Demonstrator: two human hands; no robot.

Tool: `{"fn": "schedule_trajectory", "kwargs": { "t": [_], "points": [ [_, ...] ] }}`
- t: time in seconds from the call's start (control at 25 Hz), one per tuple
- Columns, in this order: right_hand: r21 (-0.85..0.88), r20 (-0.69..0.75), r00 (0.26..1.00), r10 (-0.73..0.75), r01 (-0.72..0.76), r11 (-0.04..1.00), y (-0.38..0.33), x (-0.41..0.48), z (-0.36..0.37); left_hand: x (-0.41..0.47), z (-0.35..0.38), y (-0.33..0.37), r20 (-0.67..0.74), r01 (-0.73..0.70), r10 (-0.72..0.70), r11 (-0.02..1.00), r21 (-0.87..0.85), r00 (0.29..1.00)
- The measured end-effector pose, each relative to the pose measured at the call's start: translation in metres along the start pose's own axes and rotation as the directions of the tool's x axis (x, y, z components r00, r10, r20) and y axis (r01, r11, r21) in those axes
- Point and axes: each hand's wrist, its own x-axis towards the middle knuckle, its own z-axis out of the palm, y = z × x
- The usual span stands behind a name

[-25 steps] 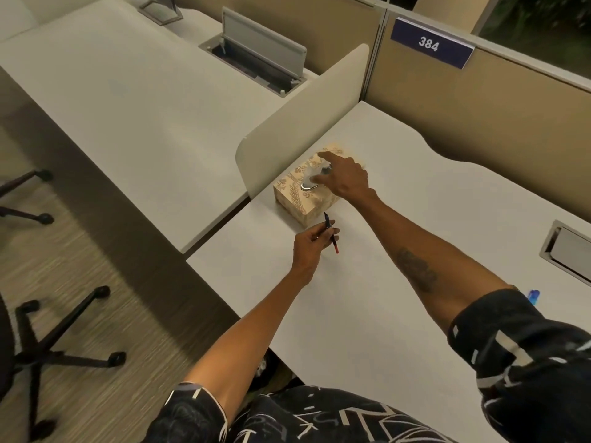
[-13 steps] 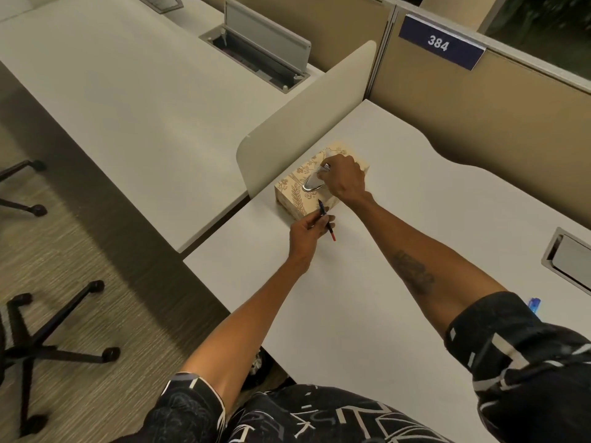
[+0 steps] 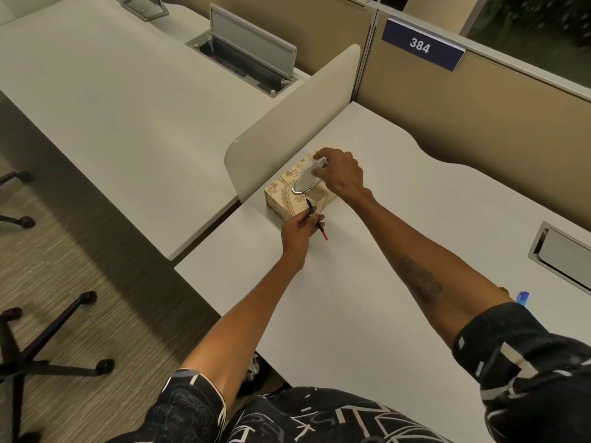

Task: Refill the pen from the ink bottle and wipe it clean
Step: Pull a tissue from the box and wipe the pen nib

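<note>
A beige patterned tissue box (image 3: 289, 199) stands on the white desk (image 3: 367, 298) beside a low divider. My right hand (image 3: 340, 172) is above the box, pinching a white tissue (image 3: 306, 174) that rises out of the oval slot. My left hand (image 3: 300, 231) rests just in front of the box, holding a thin dark pen (image 3: 316, 220) with a red end; its dark tip points up toward the box. No ink bottle shows in this view.
A curved cream divider (image 3: 287, 123) separates this desk from the neighbouring one. A metal cable hatch (image 3: 559, 254) is set in the desk at right. A small blue object (image 3: 523, 297) peeks out behind my right arm. Chair legs (image 3: 41, 353) stand on the floor at left.
My right hand has closed on the tissue and lifted it up out of the box. My left hand with the pen has moved closer to the box.
</note>
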Motion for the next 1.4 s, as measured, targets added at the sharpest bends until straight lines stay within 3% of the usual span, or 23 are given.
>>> {"fn": "schedule_trajectory", "kwargs": {
  "t": [0.2,0.44,0.88,1.4],
  "points": [
    [0.037,0.116,0.977,0.180,-0.185,0.982,0.019,0.004,0.004,-0.001,0.002,0.002,-0.006,-0.007,0.007,0.999,-0.050,1.000],
    [0.070,0.161,0.980,0.115,-0.128,0.989,0.011,0.006,0.019,0.000,0.007,0.000,-0.081,-0.017,0.012,0.998,-0.057,0.997],
    [0.199,-0.010,0.995,0.104,-0.100,0.975,0.010,0.001,0.020,0.003,0.014,-0.002,-0.142,0.003,-0.016,0.995,-0.097,0.990],
    [0.098,-0.214,0.975,-0.060,0.082,0.992,0.010,-0.021,-0.007,0.007,0.016,0.003,-0.159,0.050,-0.076,0.986,-0.160,0.984]
  ]
}}
